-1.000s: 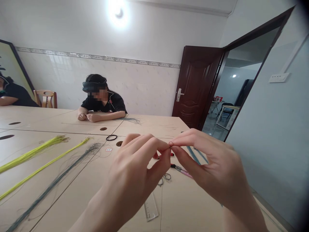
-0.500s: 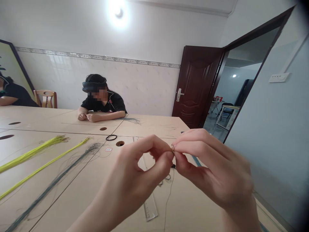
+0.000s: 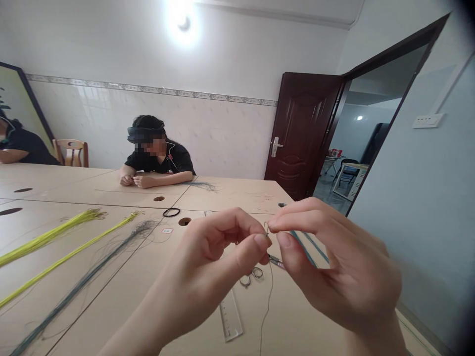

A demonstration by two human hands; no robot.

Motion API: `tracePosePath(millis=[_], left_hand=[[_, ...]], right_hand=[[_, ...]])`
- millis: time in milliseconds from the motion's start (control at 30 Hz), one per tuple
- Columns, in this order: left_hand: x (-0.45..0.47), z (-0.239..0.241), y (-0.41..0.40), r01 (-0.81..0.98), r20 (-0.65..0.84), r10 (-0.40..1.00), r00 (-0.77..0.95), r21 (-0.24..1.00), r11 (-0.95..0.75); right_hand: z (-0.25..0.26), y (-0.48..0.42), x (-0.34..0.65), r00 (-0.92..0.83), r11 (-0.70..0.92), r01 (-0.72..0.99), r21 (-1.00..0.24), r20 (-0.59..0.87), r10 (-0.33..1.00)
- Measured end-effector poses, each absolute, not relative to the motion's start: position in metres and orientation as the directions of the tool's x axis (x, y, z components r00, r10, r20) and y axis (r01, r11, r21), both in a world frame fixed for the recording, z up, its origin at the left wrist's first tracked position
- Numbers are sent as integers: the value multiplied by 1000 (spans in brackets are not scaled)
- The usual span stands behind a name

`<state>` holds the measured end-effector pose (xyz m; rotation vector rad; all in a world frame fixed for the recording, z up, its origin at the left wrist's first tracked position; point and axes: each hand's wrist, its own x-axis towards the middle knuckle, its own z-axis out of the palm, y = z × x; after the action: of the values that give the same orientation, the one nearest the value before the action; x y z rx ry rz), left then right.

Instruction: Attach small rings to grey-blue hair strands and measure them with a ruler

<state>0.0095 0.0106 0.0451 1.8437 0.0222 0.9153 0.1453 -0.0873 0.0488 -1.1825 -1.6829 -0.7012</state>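
Note:
My left hand (image 3: 222, 257) pinches a small fish hook (image 3: 265, 226) between thumb and forefinger; its curved wire tip pokes up from the grip. A thin grey line (image 3: 267, 306) hangs below the fingertips toward the table. My right hand (image 3: 334, 262) is at the hook's right side, its forefinger tip at or touching the hook, its thumb held apart. Under the hands lie scissors (image 3: 257, 273), partly hidden, and a clear ruler (image 3: 230, 319), its middle covered by my left hand.
Yellow line bundles (image 3: 55, 235) and a grey-blue bundle (image 3: 89, 272) stretch across the table's left. A black ring (image 3: 171, 212), a small label (image 3: 167, 231) and a cable hole (image 3: 184, 222) lie beyond my left hand. A co-worker (image 3: 159, 153) sits opposite. Blue-grey strands (image 3: 304, 247) run behind my right hand.
My right thumb has come away from the pinch and the right hand has shifted slightly right. The left hand keeps the hook, and the hanging line has swung right. More of the scissors shows.

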Motion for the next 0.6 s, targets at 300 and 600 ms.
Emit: tracePosePath(millis=[300, 600], left_hand=[[9, 43, 11, -390, 563, 396, 726, 811, -437], [13, 41, 5, -201, 700, 405, 588, 611, -766]], right_hand=[[48, -91, 147, -89, 423, 898, -120, 893, 441], [49, -90, 150, -88, 417, 898, -139, 872, 481]])
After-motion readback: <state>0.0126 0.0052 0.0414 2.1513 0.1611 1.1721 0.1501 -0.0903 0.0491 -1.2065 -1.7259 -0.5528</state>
